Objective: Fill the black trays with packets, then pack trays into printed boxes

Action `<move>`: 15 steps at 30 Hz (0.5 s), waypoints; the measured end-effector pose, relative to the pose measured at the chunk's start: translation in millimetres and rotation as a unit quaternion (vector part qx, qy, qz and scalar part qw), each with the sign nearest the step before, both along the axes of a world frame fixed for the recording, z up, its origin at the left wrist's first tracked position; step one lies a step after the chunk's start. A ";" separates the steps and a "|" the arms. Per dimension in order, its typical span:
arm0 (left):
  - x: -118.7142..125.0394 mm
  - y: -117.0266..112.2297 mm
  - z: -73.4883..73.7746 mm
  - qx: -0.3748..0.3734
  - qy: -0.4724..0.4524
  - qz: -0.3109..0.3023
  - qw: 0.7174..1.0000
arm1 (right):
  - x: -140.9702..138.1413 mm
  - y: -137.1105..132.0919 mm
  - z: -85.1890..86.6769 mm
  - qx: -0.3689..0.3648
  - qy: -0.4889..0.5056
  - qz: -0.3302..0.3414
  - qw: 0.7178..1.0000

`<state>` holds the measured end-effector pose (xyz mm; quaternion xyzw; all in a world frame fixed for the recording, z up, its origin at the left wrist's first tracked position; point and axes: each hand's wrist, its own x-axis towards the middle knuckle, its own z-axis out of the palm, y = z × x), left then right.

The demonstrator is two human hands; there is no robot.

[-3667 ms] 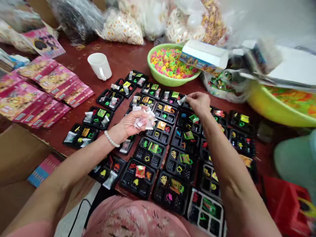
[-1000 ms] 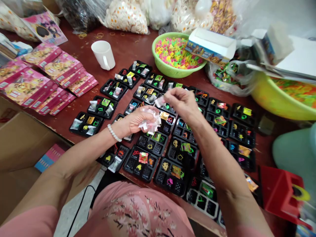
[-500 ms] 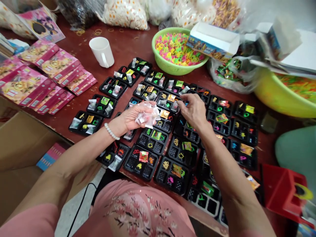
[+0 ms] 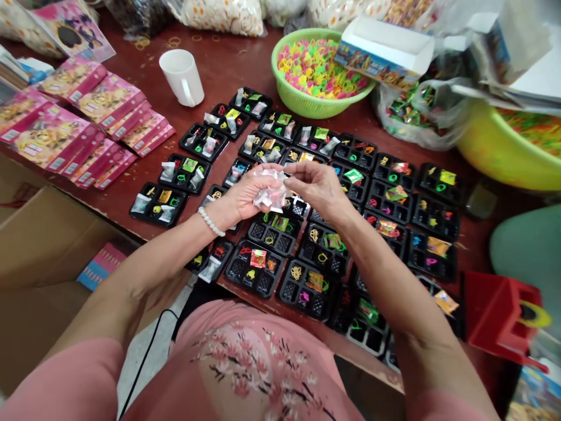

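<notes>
Below the green basket point(image 4: 307, 104), black trays point(image 4: 265, 283) are lying nearest you. Closer to the basket, your left hand point(image 4: 245, 194) is clasping small whitish packets point(image 4: 270, 193); your right hand point(image 4: 316, 185) is narrowing beside them, its hold unclear. Packets are probably handling light, soft, slippery; flat ends are offering best purchase.
</notes>
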<state>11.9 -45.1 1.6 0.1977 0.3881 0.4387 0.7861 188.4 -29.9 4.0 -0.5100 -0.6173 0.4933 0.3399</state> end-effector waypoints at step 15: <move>-19.4 7.1 -14.6 -0.033 -0.024 -0.032 0.999 | -18.6 5.2 -5.7 0.016 0.050 -0.071 0.996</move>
